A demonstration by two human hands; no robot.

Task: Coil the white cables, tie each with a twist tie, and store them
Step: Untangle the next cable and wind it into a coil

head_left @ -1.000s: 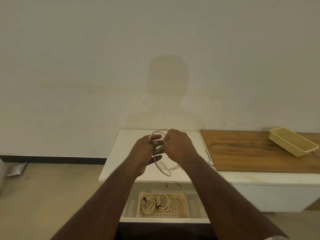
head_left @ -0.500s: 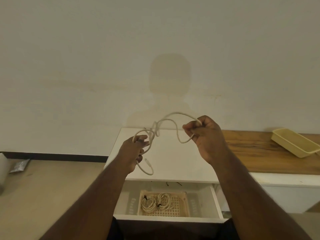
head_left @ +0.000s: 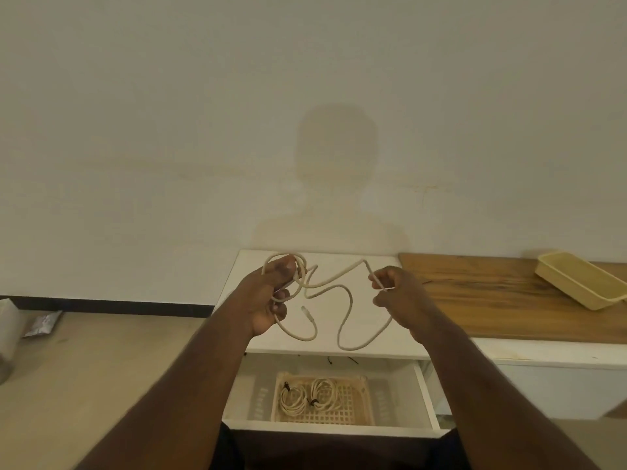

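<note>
Mid-coil, by the look of it. Left hand [head_left: 268, 300] raised over the white bench [head_left: 237, 320], fingers [head_left: 286, 266] curled round a couple of loops of the cable [head_left: 346, 310], thumb clamping them so the coil keeps its shape. Right hand [head_left: 397, 296] well apart to the right, fingers curled shut and pinching the cable further along, probably to feed slack across for another wrap. Between the two, a loose wavy run sagging low in front of the bench edge; free plug end [head_left: 304, 310] dangling just right of the left hand. No twist tie visible in either hand (too small to be sure).

Below, drawer [head_left: 424, 391] pulled open, basket [head_left: 366, 401] inside holding two coils [head_left: 310, 395] already bound with dark ties, so storage ready and the job partly done. Dark scraps at the drawer's back edge, possibly spare ties. Further right, wooden top [head_left: 492, 300] with a tray [head_left: 583, 283] resting on it, untouched.

Next, likely: bring the slack back over to the left hand, loop by loop, minding the sag so nothing kinks.
</note>
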